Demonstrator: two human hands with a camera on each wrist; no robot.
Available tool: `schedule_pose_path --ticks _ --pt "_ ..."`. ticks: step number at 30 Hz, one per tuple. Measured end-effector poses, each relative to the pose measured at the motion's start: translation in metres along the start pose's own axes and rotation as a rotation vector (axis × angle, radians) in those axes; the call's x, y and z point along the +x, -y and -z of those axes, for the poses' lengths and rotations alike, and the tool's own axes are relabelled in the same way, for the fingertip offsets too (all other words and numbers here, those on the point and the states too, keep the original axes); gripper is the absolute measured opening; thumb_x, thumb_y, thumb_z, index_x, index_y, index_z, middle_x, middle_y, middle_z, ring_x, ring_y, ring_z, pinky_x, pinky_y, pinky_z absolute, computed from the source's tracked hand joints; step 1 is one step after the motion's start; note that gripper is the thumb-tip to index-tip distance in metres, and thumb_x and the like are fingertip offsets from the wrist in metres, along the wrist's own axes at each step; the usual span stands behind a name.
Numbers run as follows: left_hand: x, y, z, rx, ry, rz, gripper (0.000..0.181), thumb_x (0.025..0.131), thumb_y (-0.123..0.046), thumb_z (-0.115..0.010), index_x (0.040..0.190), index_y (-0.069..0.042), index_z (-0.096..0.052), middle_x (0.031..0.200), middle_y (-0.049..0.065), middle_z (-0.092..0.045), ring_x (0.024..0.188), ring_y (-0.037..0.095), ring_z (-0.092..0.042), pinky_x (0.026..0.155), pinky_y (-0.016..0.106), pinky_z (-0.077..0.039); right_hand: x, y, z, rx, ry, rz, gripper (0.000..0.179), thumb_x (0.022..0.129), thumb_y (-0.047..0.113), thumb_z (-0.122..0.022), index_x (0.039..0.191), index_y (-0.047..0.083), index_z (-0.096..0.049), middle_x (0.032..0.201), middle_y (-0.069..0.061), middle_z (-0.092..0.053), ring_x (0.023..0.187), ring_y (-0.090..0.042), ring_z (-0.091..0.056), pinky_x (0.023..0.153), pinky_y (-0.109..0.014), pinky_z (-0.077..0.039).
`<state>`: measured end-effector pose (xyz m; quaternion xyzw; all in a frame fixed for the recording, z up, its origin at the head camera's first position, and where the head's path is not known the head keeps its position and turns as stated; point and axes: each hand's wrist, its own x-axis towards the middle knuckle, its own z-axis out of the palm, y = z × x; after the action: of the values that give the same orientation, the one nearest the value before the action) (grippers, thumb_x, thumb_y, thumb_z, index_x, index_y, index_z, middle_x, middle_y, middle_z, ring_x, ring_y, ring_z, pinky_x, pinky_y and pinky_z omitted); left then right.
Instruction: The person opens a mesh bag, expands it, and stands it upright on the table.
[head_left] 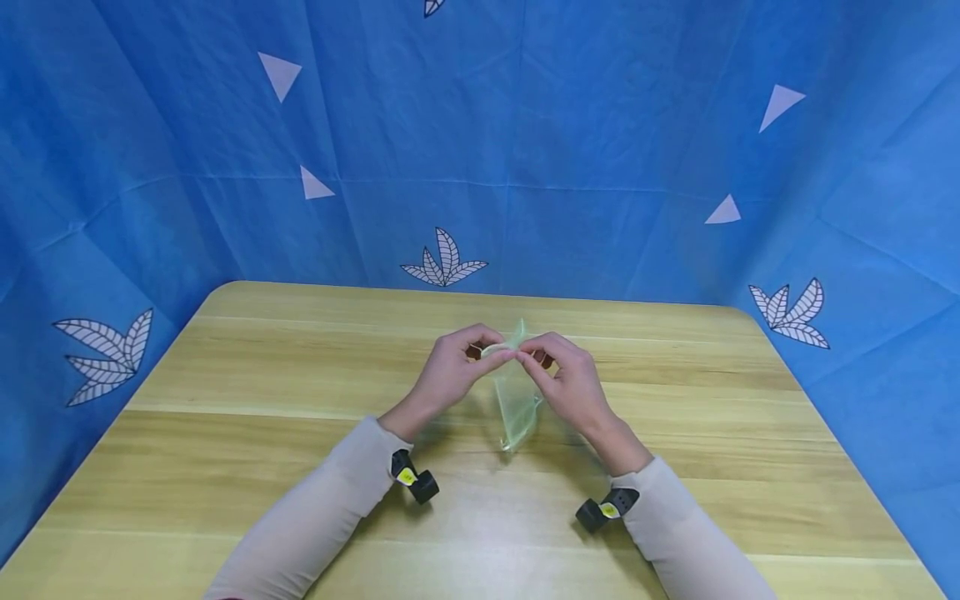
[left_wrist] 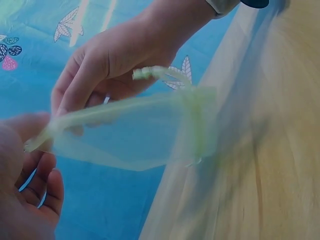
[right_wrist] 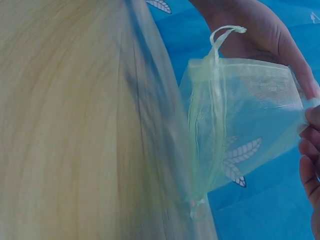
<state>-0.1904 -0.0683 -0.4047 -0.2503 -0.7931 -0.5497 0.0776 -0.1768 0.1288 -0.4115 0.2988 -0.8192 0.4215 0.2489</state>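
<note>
A sheer pale green drawstring pouch point(head_left: 517, 404) hangs between both hands over the middle of the table. My left hand point(head_left: 455, 362) pinches its upper edge between thumb and fingertips. Close beside those fingertips, my right hand point(head_left: 564, 375) pinches the same edge. In the right wrist view the pouch point(right_wrist: 255, 100) looks flat and see-through, its gathered drawstring end pointing away from the fingers. A looped cord point(right_wrist: 216, 42) sticks out from one side of that end. Seen from the left wrist, the pouch point(left_wrist: 125, 135) stretches out from the pinching fingers.
Below the hands lies a light wood table point(head_left: 262, 483) with rounded far corners. A blue cloth point(head_left: 525, 125) printed with white leaves and triangles hangs behind it and at both sides. Each wrist bears a small black camera, one on the left point(head_left: 423, 486) and one on the right point(head_left: 592, 515).
</note>
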Motion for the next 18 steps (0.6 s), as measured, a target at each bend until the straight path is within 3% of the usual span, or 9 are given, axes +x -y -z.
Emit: schedule_pose_path --ticks 5,11,18 --pt "0.001 -0.0024 0.002 -0.018 0.012 0.026 0.016 0.091 -0.028 -0.072 0.101 -0.016 -0.071 0.096 -0.006 -0.068 0.082 0.013 -0.06 0.074 0.032 -0.053 0.0007 -0.0016 0.0015 0.001 -0.027 0.012 0.011 0.088 0.002 -0.072 0.096 0.007 -0.07 0.085 0.0 -0.065 0.072 -0.011 -0.056 0.063 -0.033 -0.051" --pt "0.0014 -0.0029 0.0042 -0.077 0.05 0.015 0.02 0.09 -0.031 -0.072 0.103 -0.016 -0.07 0.093 -0.005 -0.066 0.084 0.015 -0.06 0.076 0.034 -0.053 0.0016 -0.0033 0.0019 0.026 -0.06 0.04 0.015 0.086 -0.004 -0.071 0.097 0.006 -0.069 0.081 -0.001 -0.063 0.068 -0.013 -0.055 0.062 -0.027 -0.047" --pt "0.001 -0.0052 0.008 -0.147 0.089 0.002 0.019 0.093 -0.027 -0.069 0.106 -0.013 -0.069 0.094 -0.001 -0.065 0.083 0.017 -0.058 0.072 0.033 -0.051 0.0017 -0.0032 0.0032 0.077 -0.069 0.014 0.017 0.084 -0.009 -0.07 0.098 0.002 -0.069 0.078 -0.005 -0.063 0.066 -0.017 -0.055 0.062 -0.03 -0.048"
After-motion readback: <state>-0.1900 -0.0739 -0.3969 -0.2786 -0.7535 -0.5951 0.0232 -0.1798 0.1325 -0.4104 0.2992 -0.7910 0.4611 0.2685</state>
